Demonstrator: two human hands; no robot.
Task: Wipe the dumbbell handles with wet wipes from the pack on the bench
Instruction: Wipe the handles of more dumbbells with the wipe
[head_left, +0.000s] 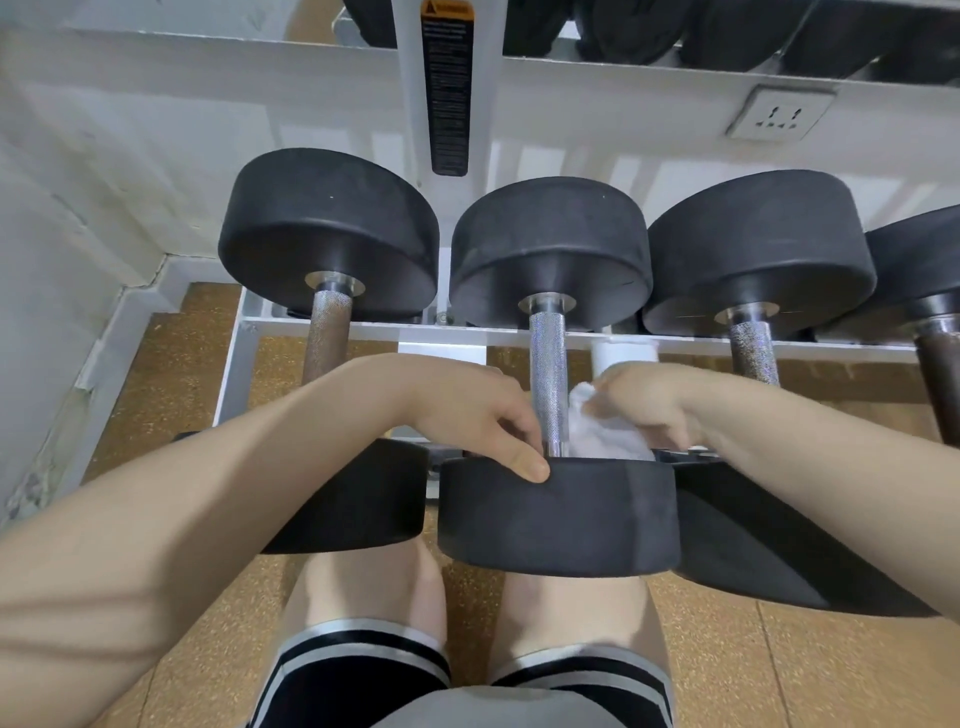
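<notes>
Three black dumbbells lie side by side on a white rack (363, 328). The middle dumbbell (558, 514) has a shiny knurled handle (547, 374). My right hand (649, 402) grips a crumpled white wet wipe (605, 434) and presses it against the right side of that handle, near its lower end. My left hand (478, 410) rests on the near head of the middle dumbbell, thumb on its rim and fingers curled by the handle's left side. The left dumbbell's handle (327, 332) looks dull and brownish. The right dumbbell's handle (753, 351) is silver. The wipe pack is not in view.
A fourth dumbbell (930, 291) shows at the right edge. An upper rack shelf with more black weights (727, 31) hangs above. A wall socket (782, 114) is behind. The floor is cork-coloured (176, 395). My bare knees (467, 597) sit just under the rack.
</notes>
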